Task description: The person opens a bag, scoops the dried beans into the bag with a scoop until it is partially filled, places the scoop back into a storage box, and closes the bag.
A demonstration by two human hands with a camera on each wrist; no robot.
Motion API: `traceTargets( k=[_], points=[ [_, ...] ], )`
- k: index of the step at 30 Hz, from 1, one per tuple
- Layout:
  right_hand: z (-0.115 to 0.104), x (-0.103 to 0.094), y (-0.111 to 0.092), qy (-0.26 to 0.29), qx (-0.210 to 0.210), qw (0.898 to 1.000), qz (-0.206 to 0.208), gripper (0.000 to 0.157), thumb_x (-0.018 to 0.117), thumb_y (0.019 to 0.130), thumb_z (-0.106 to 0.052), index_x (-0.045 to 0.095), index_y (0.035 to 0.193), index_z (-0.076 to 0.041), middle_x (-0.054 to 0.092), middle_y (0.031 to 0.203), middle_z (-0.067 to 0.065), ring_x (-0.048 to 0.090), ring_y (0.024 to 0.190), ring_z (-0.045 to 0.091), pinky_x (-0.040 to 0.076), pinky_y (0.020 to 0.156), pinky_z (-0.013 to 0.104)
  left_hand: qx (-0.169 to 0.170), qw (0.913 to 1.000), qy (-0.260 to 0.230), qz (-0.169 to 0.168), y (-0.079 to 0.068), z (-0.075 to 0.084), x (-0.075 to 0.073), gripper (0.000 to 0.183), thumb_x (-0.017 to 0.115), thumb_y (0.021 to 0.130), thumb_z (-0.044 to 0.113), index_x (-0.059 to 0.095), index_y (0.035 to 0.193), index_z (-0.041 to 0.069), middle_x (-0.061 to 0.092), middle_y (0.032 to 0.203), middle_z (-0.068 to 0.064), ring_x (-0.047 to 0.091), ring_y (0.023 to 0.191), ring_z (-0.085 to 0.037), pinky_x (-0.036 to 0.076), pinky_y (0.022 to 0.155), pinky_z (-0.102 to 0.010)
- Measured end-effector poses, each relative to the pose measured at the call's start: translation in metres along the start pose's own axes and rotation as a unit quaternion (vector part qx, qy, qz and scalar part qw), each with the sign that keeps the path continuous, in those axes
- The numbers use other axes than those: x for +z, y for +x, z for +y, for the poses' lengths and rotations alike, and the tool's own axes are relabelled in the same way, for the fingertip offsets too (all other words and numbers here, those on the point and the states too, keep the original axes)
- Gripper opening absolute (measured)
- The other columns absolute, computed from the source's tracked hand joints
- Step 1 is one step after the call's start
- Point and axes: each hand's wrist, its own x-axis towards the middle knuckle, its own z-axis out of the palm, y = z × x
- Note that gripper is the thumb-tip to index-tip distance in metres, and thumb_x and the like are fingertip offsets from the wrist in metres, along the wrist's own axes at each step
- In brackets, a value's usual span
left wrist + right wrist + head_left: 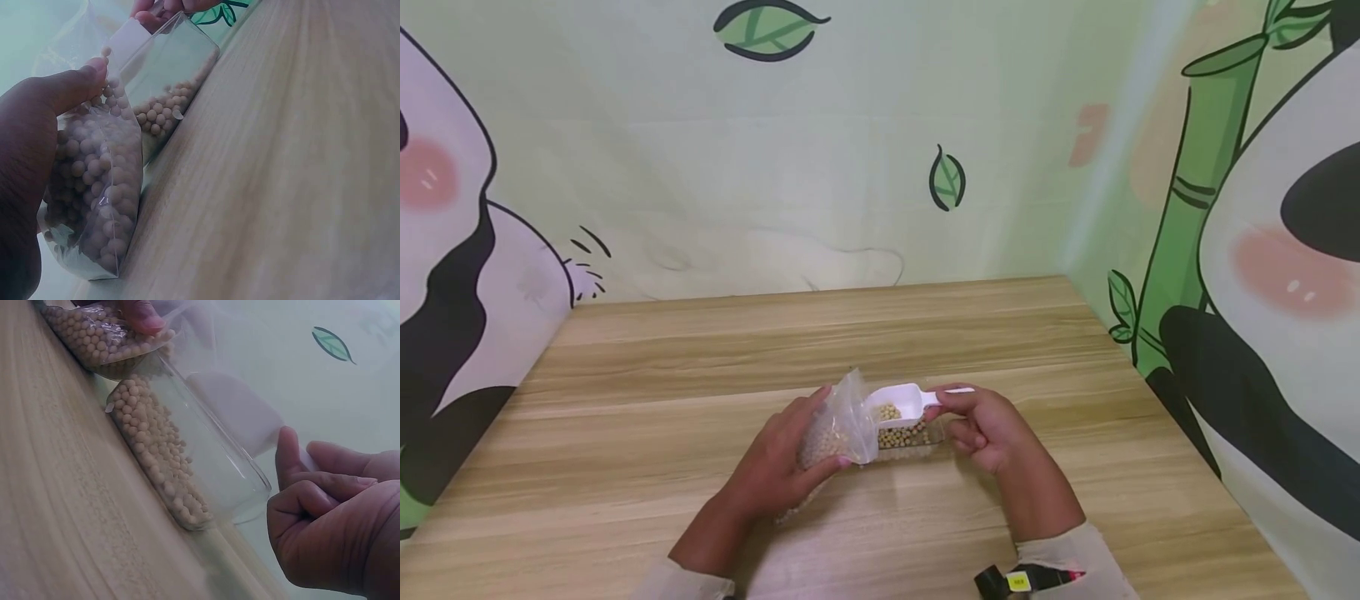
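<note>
My left hand [786,458] grips a clear plastic bag [94,181] full of small round beige beads, its thumb pressed near the bag's mouth. The bag's mouth faces right, toward a white scoop [901,402] with some beads in it. My right hand [988,429] pinches the scoop's handle between thumb and fingers. Beneath the scoop stands a clear rectangular container [206,469], with beads [147,434] lying in its lower part. In the right wrist view the scoop is on the container's far side, partly behind its clear wall.
The container rests on a wood-grain table [662,367]. Behind the table is a pale green wall [865,108] printed with leaves, bamboo and pandas. A black device with a yellow label [1018,581] is strapped at the right sleeve.
</note>
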Motion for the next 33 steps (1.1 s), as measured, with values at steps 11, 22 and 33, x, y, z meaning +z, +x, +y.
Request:
traceTargets(
  k=[11, 22, 33],
  points=[
    [-0.0051, -0.0010, 0.0005, 0.032, -0.052, 0.998, 0.022, 0.025, 0.048, 0.111, -0.007, 0.070, 0.103, -0.012, 0.074, 0.074, -0.002, 0.030, 0.039, 0.001, 0.024, 0.044, 0.018, 0.003, 1.0000, 0.000, 0.002, 0.0003, -0.0009, 0.0010, 0.094, 0.090, 0.088, 0.035, 0.044, 0.164, 0.004, 0.070, 0.140, -0.011, 0.067, 0.113, -0.021, 0.054, 0.094, -0.048],
    [-0.0066, -0.0002, -0.0053, 0.094, -0.131, 0.986, -0.036, 0.041, 0.038, 0.114, -0.007, 0.076, 0.101, -0.013, 0.076, 0.074, -0.005, 0.029, 0.039, 0.002, 0.013, 0.051, 0.025, 0.003, 1.0000, -0.004, 0.003, 0.0004, -0.0018, 0.0007, 0.097, 0.091, 0.088, 0.036, 0.042, 0.167, 0.009, 0.069, 0.143, -0.011, 0.068, 0.117, -0.022, 0.054, 0.095, -0.048],
    [-0.0039, 0.0076, -0.0075, 0.043, -0.178, 0.980, -0.077, 0.037, 0.047, 0.111, -0.002, 0.081, 0.102, -0.016, 0.078, 0.076, -0.006, 0.030, 0.039, 0.003, 0.008, 0.052, 0.032, 0.010, 0.9999, -0.003, 0.009, 0.0010, -0.0009, -0.0003, 0.096, 0.092, 0.086, 0.035, 0.045, 0.164, 0.006, 0.070, 0.141, -0.012, 0.068, 0.116, -0.023, 0.054, 0.095, -0.048]
  ],
)
